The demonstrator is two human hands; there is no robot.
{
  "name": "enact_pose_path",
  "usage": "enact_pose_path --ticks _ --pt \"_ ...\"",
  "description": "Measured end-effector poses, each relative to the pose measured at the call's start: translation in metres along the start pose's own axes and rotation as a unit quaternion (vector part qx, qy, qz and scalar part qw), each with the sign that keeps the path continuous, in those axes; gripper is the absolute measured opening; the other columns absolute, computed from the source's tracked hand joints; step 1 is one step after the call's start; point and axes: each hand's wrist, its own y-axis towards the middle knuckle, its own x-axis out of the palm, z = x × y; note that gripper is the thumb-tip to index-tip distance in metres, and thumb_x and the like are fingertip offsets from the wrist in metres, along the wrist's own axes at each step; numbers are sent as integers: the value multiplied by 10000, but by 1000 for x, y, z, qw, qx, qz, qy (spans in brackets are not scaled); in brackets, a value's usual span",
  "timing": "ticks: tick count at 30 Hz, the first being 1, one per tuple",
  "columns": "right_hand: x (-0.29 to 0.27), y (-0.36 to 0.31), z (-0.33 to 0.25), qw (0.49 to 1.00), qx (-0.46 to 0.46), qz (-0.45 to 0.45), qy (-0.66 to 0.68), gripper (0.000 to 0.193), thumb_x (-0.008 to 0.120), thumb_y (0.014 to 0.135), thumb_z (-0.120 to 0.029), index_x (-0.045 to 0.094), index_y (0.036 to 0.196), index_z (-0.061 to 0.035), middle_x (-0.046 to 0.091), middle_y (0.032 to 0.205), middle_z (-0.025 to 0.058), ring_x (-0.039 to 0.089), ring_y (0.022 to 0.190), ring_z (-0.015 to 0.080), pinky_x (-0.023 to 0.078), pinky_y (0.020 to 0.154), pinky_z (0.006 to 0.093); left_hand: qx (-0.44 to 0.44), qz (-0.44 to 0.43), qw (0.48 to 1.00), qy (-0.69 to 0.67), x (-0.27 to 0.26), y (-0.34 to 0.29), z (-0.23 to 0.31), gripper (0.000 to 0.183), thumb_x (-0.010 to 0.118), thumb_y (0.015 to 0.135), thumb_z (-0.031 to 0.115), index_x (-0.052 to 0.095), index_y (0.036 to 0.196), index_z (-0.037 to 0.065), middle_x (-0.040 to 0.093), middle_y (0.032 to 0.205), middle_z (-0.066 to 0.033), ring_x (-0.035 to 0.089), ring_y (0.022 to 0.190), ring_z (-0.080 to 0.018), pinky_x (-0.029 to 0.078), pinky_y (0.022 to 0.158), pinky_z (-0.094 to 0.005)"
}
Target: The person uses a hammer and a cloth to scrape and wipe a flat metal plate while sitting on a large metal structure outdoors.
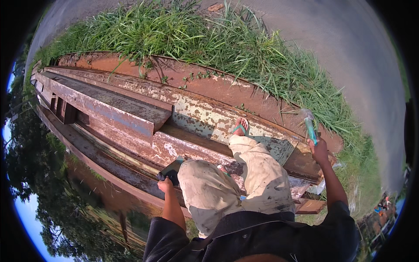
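Note:
At the right, out past the beam ends, my right hand (320, 150) is closed round a turquoise-handled tool (310, 129). The tool points away from me, and its greyish far end is too blurred to name. Low at the left, beside my knee, my left hand (166, 185) grips a dark object with a flat greenish-grey panel (173, 168); its kind is unclear. Rusty steel beams (126, 105) with peeling pale paint lie under me. My sandalled foot (239, 126) rests on a mottled beam (205, 118), while my other foot is mostly hidden by my trouser leg.
A broad rusty plate or beam (183, 74) with small weeds lies beyond the stack. Long grass (174, 32) borders it, with a grey road (349, 56) farther off. Raised beam edges and gaps surround my feet. Trees (56, 183) stand at the left.

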Motion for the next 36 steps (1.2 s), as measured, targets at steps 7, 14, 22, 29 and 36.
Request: enact_pose_path --ticks 7,14,22,29,36 --pt "-14 -172 220 954 298 23 5 390 723 872 -288 614 780 75 667 665 194 694 541 297 549 510 432 25 -56 998 7 -99 -68 59 394 840 775 276 724 942 -61 727 962 -258 702 934 -434 559 825 -536" --pt "-16 -170 74 949 297 -108 -18 521 722 874 -365 660 1173 57 724 869 241 735 764 346 576 657 462 219 -63 974 3 -172 -80 167 355 793 804 295 739 987 -4 725 942 -247 695 910 -457 537 801 -567" --pt "-7 25 -93 944 249 -213 31 578 656 907 -554 713 1178 -46 744 927 204 742 837 301 565 705 484 491 -83 867 -3 -126 -56 468 367 801 800 297 732 972 -20 725 941 -246 695 897 -450 537 791 -562" --pt "-84 91 -228 925 301 -157 171 587 629 949 -543 745 788 10 732 784 124 710 654 270 559 640 440 597 -96 797 16 -129 -89 670 378 808 797 298 725 959 -33 724 940 -246 696 885 -443 538 782 -558" --pt "-46 227 -209 959 176 -204 89 544 614 975 -531 752 983 -5 747 936 150 726 817 299 559 675 469 620 -78 780 22 -110 -106 829 390 814 793 300 719 945 -47 724 940 -245 696 874 -437 538 773 -554"
